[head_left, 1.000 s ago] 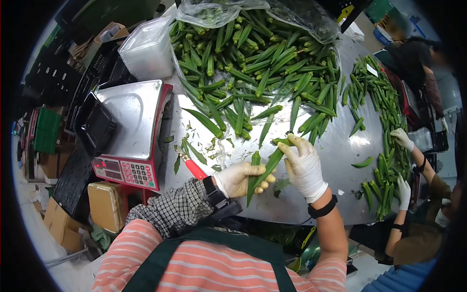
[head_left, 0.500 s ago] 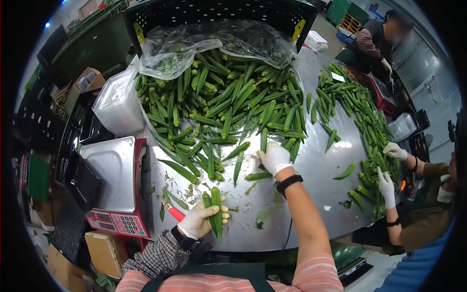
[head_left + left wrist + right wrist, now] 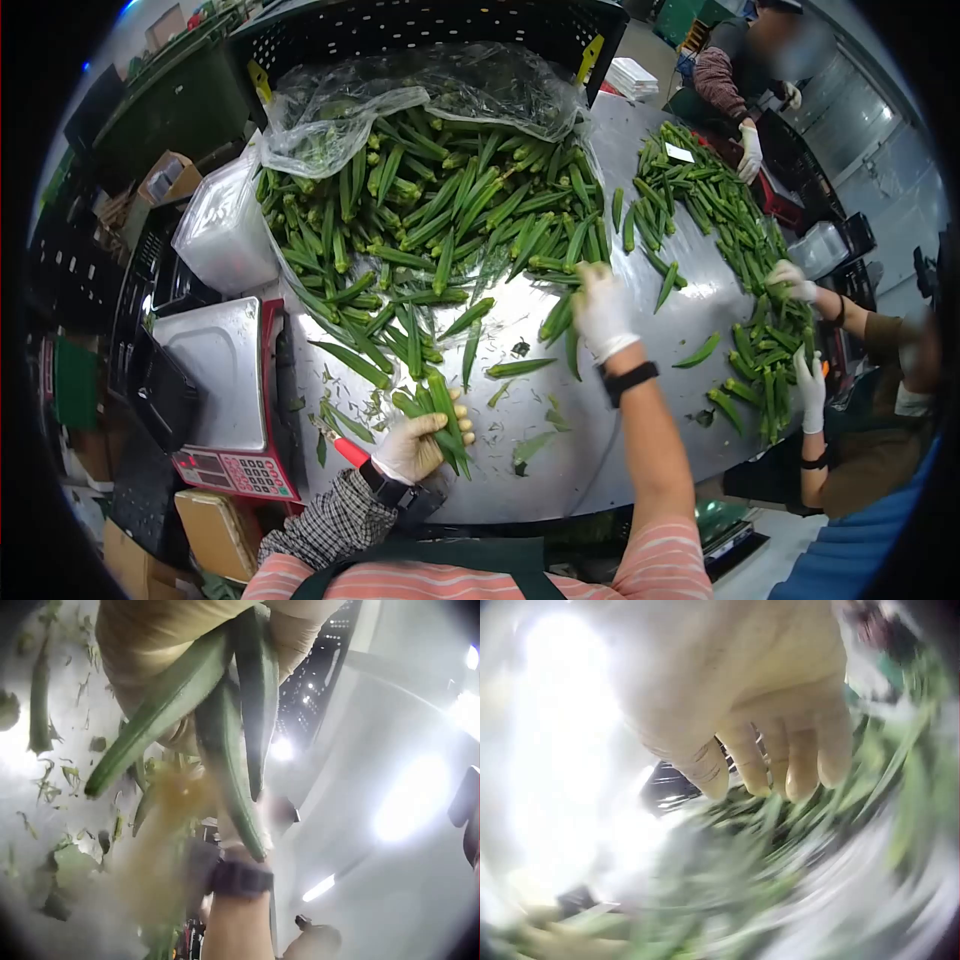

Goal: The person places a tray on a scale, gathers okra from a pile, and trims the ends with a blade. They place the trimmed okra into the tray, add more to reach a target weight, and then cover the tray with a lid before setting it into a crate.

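Observation:
In the head view my gloved left hand (image 3: 410, 450) grips several green okra pods (image 3: 442, 402) above the front of the metal table, their stem ends up. Three pods (image 3: 165, 709) hang out of the left hand (image 3: 161, 652) in the left wrist view. My gloved right hand (image 3: 604, 315) is at the lower right edge of the big okra pile (image 3: 455, 205), beside a few pods. In the right wrist view the right hand (image 3: 757, 705) has its fingers extended over blurred pods (image 3: 780, 825), with nothing seen held.
On the left stand a scale (image 3: 215, 365), a black tray (image 3: 160, 390) and stacked clear boxes (image 3: 225, 225). Red-handled pliers or cutters (image 3: 350, 450) lie by my left hand. Another okra heap (image 3: 720, 215) is at the right, where two people's gloved hands reach in.
My right hand has left my left hand and gone out to the pile, then shifted right along its edge. My left hand holds its pods lower left, now more fanned out.

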### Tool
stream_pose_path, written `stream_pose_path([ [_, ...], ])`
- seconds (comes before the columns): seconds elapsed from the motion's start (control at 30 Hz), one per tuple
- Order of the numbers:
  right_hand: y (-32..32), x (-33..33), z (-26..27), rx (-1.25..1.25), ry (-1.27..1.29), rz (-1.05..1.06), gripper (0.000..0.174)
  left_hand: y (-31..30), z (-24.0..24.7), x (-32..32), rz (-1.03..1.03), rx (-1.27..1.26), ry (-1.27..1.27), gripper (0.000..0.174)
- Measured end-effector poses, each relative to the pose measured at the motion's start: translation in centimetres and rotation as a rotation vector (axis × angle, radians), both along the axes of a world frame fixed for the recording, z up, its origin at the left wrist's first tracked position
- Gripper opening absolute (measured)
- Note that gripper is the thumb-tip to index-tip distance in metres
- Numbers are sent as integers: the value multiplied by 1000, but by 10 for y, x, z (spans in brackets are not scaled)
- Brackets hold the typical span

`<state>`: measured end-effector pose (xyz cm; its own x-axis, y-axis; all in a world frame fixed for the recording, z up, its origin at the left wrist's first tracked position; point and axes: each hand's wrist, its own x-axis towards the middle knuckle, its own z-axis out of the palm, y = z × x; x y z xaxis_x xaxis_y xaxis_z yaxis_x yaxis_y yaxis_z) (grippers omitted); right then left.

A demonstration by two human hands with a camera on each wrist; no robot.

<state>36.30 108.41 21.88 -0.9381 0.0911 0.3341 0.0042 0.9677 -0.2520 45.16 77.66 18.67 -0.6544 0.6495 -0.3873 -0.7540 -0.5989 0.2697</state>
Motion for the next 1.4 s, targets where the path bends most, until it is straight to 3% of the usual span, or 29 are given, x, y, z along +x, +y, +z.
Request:
stream_pose_path([
  [0.03,25,-10,-15,183,0,-90,37,-1,3,-2,-2,-15,7,44],
  [0.1,59,-19,-41,37,-246,-73,32,-2,12,1,-1,-70,46,47],
  [0.13,61,-21,-38,32,-243,-73,32,-3,15,0,-1,-86,10,49],
  [0.2,59,-7,-20,-335,-69,12,24,-5,17,-4,11,-117,51,49],
  [0.23,51,6,0,-334,-80,9,24,-5,19,-7,21,-144,105,49],
  [0.3,23,31,55,-591,-400,278,24,-4,21,-13,26,-197,158,51],
  [0.37,-11,48,72,-458,-461,639,22,0,18,-20,42,-292,306,56],
  [0.43,-57,55,82,-498,-624,768,22,11,26,-17,-83,-291,404,57],
  [0.5,-93,57,75,-636,-656,702,23,16,16,-17,-319,-338,545,52],
  [0.57,-86,39,63,-678,-599,628,24,19,24,-8,-287,-341,526,49],
  [0.6,-77,24,50,-719,-544,551,25,15,29,-5,-226,-305,342,48],
  [0.63,-50,-1,18,-485,-303,394,24,12,29,-4,-163,-267,163,47],
  [0.67,-27,-26,23,-14,-85,363,25,6,25,-1,-105,-265,122,47],
  [0.7,-18,-39,26,220,-197,144,32,1,22,0,-102,-275,125,47],
  [0.73,-4,-52,14,328,-243,82,33,-3,21,1,-79,-256,111,48],
  [0.8,23,-68,-26,458,-103,53,32,-8,18,2,-50,-202,96,51],
  [0.93,42,-64,-8,406,131,167,22,-11,17,1,-23,-231,89,50],
  [1.0,41,-34,35,227,213,93,23,-11,18,3,-23,-208,81,49],
  [1.07,58,18,52,-133,211,66,25,-10,18,2,-38,-201,105,50],
  [1.17,70,143,80,-261,26,-298,22,-6,23,1,-73,-172,116,48],
  [1.27,92,266,56,-544,28,-537,26,-4,25,-1,-99,-133,135,47],
  [1.3,109,302,42,-595,-163,-701,32,-3,25,-3,-104,-129,133,47],
  [1.37,101,326,39,55,-453,-693,35,-4,26,-1,-106,-138,115,47],
  [1.4,94,310,46,52,-455,-687,35,-3,29,-1,-108,-137,116,46],
])
